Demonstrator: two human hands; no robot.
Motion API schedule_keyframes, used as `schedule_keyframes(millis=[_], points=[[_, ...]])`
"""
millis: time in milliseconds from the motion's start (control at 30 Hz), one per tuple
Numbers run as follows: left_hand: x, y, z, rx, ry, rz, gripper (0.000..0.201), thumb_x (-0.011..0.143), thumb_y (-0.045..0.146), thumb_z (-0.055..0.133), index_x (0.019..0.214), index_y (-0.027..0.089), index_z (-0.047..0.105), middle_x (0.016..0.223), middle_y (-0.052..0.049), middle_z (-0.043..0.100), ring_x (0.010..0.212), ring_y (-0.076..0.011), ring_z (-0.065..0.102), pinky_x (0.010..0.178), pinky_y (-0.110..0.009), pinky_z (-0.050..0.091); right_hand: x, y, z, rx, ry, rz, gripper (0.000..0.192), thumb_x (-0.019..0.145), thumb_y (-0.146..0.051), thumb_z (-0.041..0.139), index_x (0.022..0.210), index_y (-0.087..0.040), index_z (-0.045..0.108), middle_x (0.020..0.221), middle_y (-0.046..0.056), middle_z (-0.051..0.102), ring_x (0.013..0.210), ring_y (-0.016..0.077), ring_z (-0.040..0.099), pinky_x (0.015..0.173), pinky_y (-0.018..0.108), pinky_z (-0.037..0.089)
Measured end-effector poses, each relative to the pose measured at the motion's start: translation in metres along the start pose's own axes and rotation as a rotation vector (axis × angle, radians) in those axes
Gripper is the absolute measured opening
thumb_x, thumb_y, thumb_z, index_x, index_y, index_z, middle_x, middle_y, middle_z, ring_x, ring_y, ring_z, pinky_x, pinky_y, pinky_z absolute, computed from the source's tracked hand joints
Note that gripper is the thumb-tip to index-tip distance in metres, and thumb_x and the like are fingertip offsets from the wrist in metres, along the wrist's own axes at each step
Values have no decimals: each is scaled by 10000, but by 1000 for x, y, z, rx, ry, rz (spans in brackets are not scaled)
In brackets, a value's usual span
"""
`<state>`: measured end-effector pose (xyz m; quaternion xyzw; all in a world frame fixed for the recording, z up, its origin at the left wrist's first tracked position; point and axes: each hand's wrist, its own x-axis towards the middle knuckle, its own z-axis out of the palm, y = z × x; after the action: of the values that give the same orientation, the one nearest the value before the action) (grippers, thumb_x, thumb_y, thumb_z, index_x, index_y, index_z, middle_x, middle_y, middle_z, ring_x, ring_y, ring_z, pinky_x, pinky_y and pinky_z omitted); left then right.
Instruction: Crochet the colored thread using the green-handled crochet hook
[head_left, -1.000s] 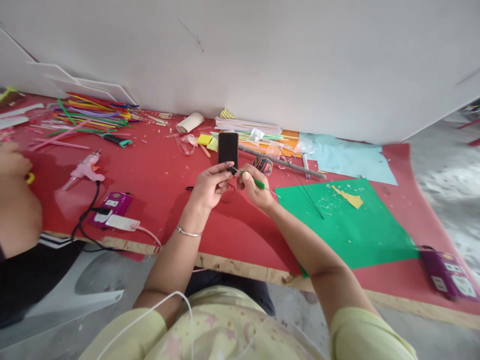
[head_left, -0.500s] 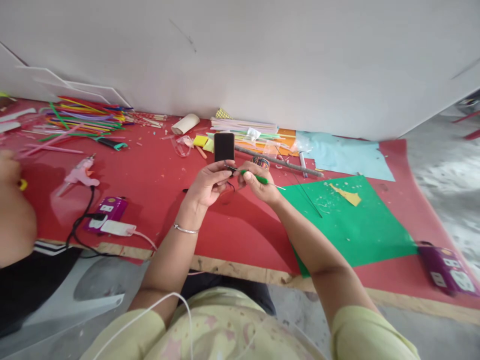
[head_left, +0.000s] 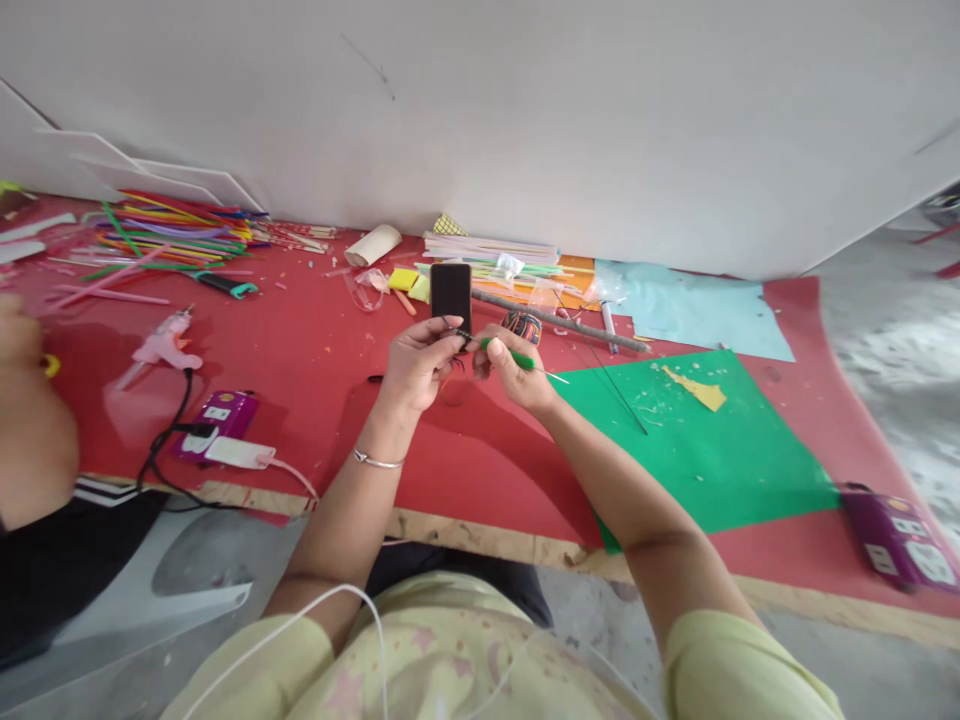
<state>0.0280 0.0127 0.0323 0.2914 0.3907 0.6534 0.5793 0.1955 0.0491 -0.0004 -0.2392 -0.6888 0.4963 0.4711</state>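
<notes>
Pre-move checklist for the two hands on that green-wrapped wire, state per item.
1. Right hand grips the green-wrapped wire: ok, fingers closed round it.
2. Left hand pinches the dark wire end where the hands meet: ok, thumb and fingers closed there.
3. What the thin black strands by the left fingers belong to: cannot tell, too small.
4. Phone apart from the hands: cannot tell, it sits just behind the fingertips.
5. Green sheet to the right, apart from the hands: ok, only scraps and a thin wire on it.
6. Glue gun away from both hands: ok, far left, cord trailing to the purple power strip.
</notes>
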Motion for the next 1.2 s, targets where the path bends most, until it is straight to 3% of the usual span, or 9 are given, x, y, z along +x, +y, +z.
schedule_keyframes(millis=[133, 233, 433, 667, 833, 1200], points=[[1, 4, -2, 8, -13, -96, 313, 576, 123, 896, 879, 139, 817, 588, 10, 665, 427, -5, 341, 420, -154, 189, -1, 5, -2, -132, 28, -130, 517, 1055, -722, 497, 991, -256, 713, 995, 60, 660, 848, 185, 666, 726, 362, 630], [3, 8, -6, -16, -51, -182, 293, 568, 104, 873, 853, 133, 810, 619, -15, 688, 443, -5, 332, 424, -151, 174, 0, 5, -7, -206, -3, -146, 546, 1051, -743, 467, 1035, -268, 738, 1121, 74, 646, 964, 210, 686, 820, 409, 663], [5, 12, -15, -10, -78, -233, 285, 551, 78, 848, 833, 112, 818, 581, 20, 601, 451, -5, 323, 413, -150, 168, 4, 3, -19, -363, -100, -276, 488, 1071, -652, 523, 1093, -231, 768, 1520, 137, 582, 1208, 279, 697, 1026, 501, 633], [6, 11, -19, -10, -107, -247, 267, 540, 86, 863, 801, 107, 812, 568, 24, 580, 442, -7, 330, 400, -146, 168, 8, 5, -27, -441, -185, -379, 329, 1100, -502, 565, 1204, -241, 738, 1448, 144, 714, 1329, 289, 720, 1120, 514, 604], [6, 15, -21, 0, -122, -268, 262, 551, 84, 854, 809, 97, 812, 568, 25, 573, 440, -4, 315, 402, -147, 168, 9, -2, -29, -434, -219, -396, 266, 1110, -419, 572, 1208, -238, 740, 1332, 132, 805, 1297, 269, 768, 1094, 465, 630], [4, 22, -17, 42, -88, -302, 252, 520, 75, 837, 767, 85, 786, 549, 25, 565, 428, -7, 335, 395, -145, 170, 8, -25, -31, -487, -256, -349, 241, 1099, -397, 598, 1198, -256, 766, 1401, 104, 793, 1342, 273, 755, 1135, 484, 626]])
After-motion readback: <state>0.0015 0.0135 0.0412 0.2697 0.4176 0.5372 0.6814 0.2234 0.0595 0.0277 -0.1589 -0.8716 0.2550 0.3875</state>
